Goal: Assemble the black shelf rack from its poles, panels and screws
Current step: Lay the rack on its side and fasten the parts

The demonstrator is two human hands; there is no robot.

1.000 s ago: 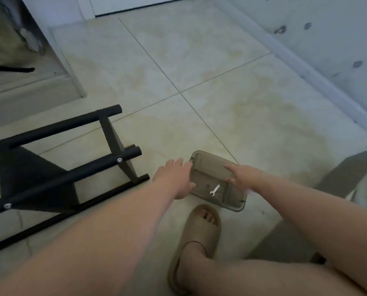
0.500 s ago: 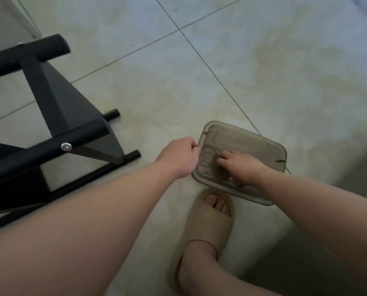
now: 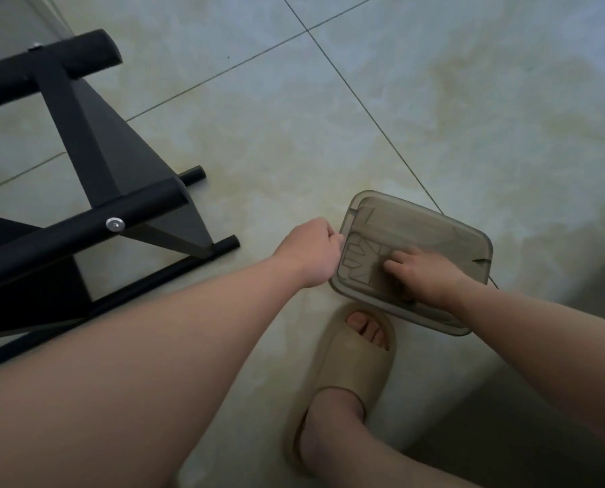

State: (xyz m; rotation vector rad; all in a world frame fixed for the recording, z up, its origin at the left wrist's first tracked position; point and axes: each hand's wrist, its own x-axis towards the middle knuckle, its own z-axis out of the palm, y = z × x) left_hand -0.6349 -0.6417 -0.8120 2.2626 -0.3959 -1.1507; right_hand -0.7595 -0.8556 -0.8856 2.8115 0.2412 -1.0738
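Observation:
The partly built black shelf rack lies on its side on the floor at the left, with a silver screw seated in one pole. A tinted plastic tray sits on the tiles just right of it. My left hand grips the tray's left rim. My right hand is inside the tray, fingers curled down onto its floor where a small silver wrench lay. The wrench is hidden under those fingers.
My foot in a beige slipper rests directly below the tray. Pale tiled floor stretches away behind and to the right. A dark shadowed area fills the lower right corner.
My head has leaned in closer over the tray. My left hand went from reaching to gripping the rim. My right hand moved from the tray's right edge into it, covering the wrench.

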